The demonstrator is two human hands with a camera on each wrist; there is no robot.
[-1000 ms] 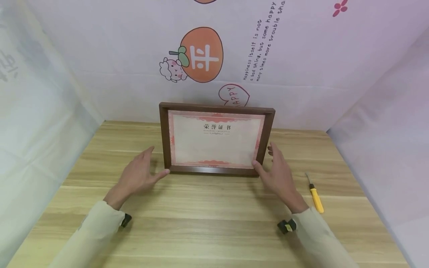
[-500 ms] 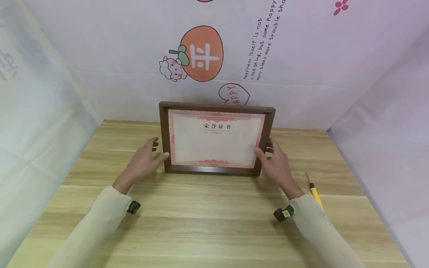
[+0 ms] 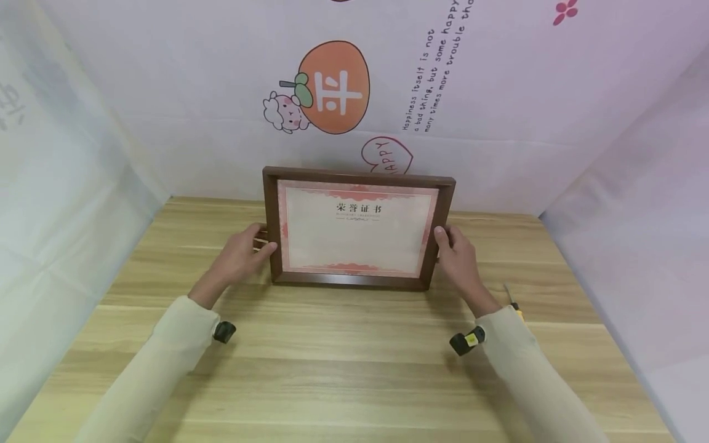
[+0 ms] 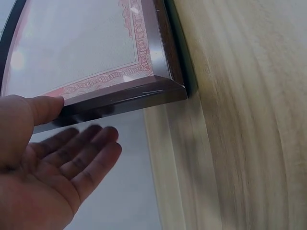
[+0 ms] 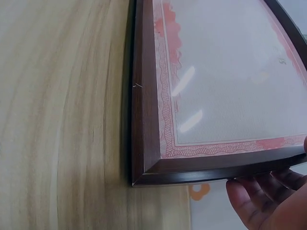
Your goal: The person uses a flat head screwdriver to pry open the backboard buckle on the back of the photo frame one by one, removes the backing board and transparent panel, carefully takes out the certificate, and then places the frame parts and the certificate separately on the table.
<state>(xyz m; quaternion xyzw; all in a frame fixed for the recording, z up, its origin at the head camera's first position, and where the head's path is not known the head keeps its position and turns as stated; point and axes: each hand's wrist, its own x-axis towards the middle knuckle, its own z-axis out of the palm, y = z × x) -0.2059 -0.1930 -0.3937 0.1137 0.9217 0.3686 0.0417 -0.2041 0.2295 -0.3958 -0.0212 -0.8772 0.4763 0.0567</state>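
Note:
A brown picture frame (image 3: 350, 280) stands upright on the table, leaning slightly back toward the white backdrop. Inside it is a certificate (image 3: 354, 243) with a red patterned border and Chinese characters at the top. My left hand (image 3: 235, 258) is at the frame's left side, thumb on its edge. In the left wrist view the fingers (image 4: 93, 170) extend loosely below that side, a gap showing between them and the wood. On the opposite side, my right hand (image 3: 461, 261) holds the frame, thumb on the front, fingers (image 5: 240, 194) curling around the outer edge.
A screwdriver (image 3: 519, 312) with a yellow handle lies on the wood-grain table (image 3: 343, 369) at right, partly covered by the right sleeve. White printed cloth (image 3: 221, 92) rises behind the table and along both sides.
Both hands have moved up along the frame's sides from its lower corners. The right hand has closed on its side. The frame stays in place, and the right sleeve now covers most of the screwdriver.

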